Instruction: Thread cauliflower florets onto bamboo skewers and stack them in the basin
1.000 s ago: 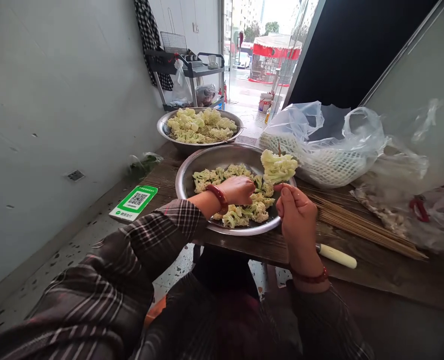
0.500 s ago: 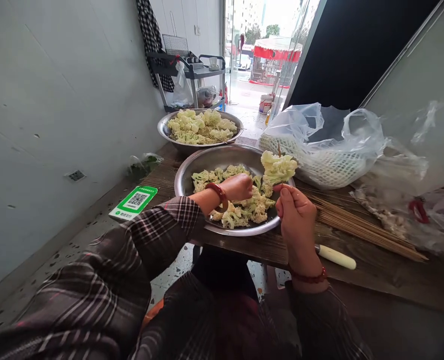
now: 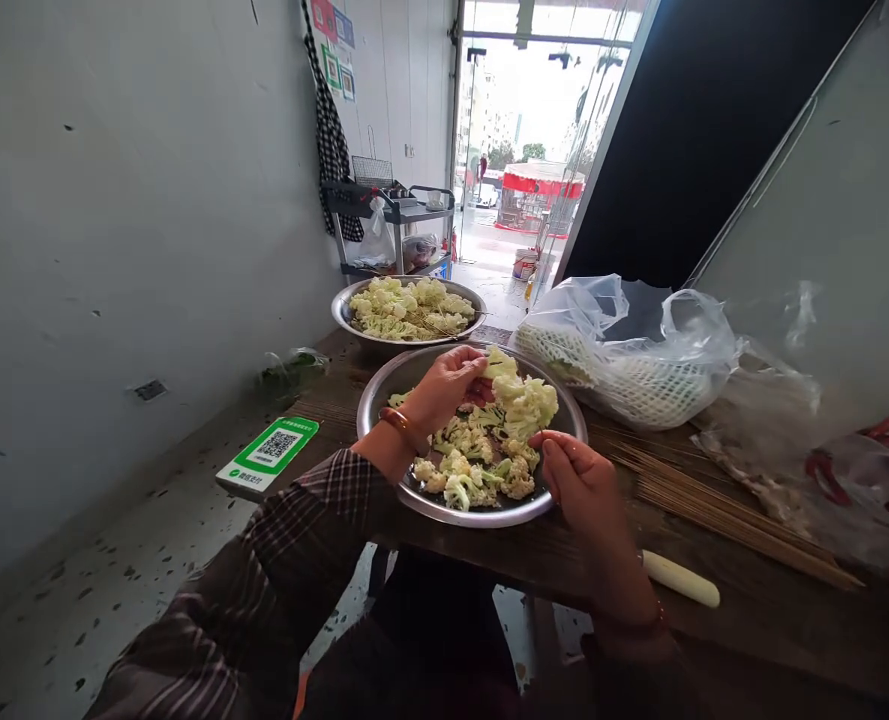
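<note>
Over the near metal bowl (image 3: 369, 412), my left hand (image 3: 450, 388) pinches a cauliflower floret (image 3: 499, 364), its fingers closed. My right hand (image 3: 575, 470) is closed in a pinch on a thin skewer, most of it hidden by the fingers and by the cauliflower cluster (image 3: 525, 404) at its upper end. The floret in my left hand is against the top of this cluster. Loose cauliflower pieces (image 3: 468, 478) lie in the bowl below both hands.
Behind is a second metal bowl (image 3: 348, 320) heaped with cauliflower. Bagged cauliflower (image 3: 654, 380) stands to the right, beside a bundle of skewers (image 3: 736, 515) and a pale-handled knife (image 3: 680, 578). A green QR-code sign (image 3: 271, 450) sits at the left.
My left hand has risen from the loose pieces in the bowl and now holds a floret at the cluster. The camera view has tilted upward.
</note>
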A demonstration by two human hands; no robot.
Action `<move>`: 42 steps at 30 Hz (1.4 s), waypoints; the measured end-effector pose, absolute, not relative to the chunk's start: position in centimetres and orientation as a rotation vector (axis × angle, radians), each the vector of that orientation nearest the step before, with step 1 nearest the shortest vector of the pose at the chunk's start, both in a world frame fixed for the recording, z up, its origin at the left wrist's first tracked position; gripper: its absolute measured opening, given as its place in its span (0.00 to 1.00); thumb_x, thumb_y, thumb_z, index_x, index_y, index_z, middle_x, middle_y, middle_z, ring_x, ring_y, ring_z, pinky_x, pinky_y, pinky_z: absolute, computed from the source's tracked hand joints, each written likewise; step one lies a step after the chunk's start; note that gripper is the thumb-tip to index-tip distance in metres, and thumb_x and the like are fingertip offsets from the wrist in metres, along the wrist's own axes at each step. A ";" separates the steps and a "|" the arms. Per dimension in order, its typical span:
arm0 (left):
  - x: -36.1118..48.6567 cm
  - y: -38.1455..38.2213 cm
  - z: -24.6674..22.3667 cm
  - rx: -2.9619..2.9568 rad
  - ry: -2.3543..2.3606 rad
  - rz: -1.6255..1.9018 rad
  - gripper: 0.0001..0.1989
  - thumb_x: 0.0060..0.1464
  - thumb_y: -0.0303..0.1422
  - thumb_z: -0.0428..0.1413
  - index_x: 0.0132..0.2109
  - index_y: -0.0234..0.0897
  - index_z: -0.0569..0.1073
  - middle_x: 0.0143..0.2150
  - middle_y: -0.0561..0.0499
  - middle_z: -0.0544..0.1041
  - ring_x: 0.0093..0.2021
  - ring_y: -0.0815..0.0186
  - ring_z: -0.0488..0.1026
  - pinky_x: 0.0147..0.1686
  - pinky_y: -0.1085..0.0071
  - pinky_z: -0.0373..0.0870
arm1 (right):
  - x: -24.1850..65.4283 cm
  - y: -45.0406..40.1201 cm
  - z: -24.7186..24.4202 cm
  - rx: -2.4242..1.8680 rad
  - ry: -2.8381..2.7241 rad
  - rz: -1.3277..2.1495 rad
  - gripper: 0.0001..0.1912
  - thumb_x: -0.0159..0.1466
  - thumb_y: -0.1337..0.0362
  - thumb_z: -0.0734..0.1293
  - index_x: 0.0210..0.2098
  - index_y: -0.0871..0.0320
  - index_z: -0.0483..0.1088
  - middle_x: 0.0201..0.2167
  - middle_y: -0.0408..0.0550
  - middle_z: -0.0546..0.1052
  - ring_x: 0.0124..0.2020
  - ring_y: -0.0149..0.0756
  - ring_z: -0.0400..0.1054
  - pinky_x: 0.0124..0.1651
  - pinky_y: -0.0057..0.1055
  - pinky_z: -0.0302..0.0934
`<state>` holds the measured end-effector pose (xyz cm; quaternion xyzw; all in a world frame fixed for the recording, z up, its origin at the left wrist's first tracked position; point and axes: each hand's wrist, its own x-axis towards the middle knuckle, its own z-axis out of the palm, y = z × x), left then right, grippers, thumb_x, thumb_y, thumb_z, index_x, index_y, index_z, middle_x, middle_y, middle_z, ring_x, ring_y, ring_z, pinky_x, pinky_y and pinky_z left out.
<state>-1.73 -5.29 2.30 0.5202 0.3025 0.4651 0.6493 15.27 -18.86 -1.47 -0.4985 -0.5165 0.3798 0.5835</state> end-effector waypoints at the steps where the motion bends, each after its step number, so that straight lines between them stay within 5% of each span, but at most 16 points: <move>1: -1.8 -5.3 2.4 1.143 0.678 1.090 0.17 0.52 0.39 0.66 0.37 0.36 0.66 0.26 0.52 0.77 0.23 0.71 0.76 0.23 0.78 0.68 | 15.3 -18.9 -1.5 -1.176 -1.244 0.899 0.20 0.66 0.49 0.67 0.36 0.61 0.77 0.14 0.35 0.59 0.17 0.27 0.52 0.20 0.26 0.46; 11: -2.3 -5.9 3.5 0.963 0.510 1.192 0.12 0.49 0.26 0.67 0.37 0.32 0.72 0.31 0.48 0.81 0.34 0.68 0.80 0.40 0.73 0.74 | 15.4 -18.5 -2.1 -1.236 -1.400 0.838 0.20 0.68 0.49 0.64 0.38 0.60 0.79 0.16 0.37 0.62 0.19 0.28 0.55 0.23 0.26 0.50; 17: -2.0 -6.0 3.4 0.970 0.499 1.207 0.10 0.47 0.27 0.68 0.34 0.30 0.74 0.32 0.49 0.80 0.34 0.69 0.79 0.45 0.70 0.75 | 15.2 -18.4 -2.0 -1.258 -1.363 0.807 0.21 0.67 0.49 0.65 0.38 0.61 0.79 0.15 0.37 0.63 0.18 0.28 0.55 0.23 0.27 0.52; 22: -1.8 -6.0 3.3 1.009 0.504 1.282 0.18 0.40 0.24 0.70 0.40 0.32 0.76 0.34 0.54 0.78 0.35 0.72 0.76 0.43 0.71 0.74 | 14.8 -18.4 -1.6 -1.291 -1.330 0.776 0.20 0.66 0.49 0.66 0.37 0.61 0.78 0.15 0.36 0.62 0.17 0.29 0.55 0.22 0.27 0.51; 42: -2.2 -6.2 3.1 1.129 0.650 1.194 0.19 0.45 0.35 0.70 0.40 0.32 0.73 0.31 0.50 0.80 0.31 0.70 0.77 0.34 0.73 0.67 | 14.9 -18.8 -1.6 -1.293 -1.384 0.787 0.20 0.67 0.49 0.65 0.39 0.61 0.79 0.15 0.36 0.60 0.18 0.28 0.53 0.23 0.26 0.49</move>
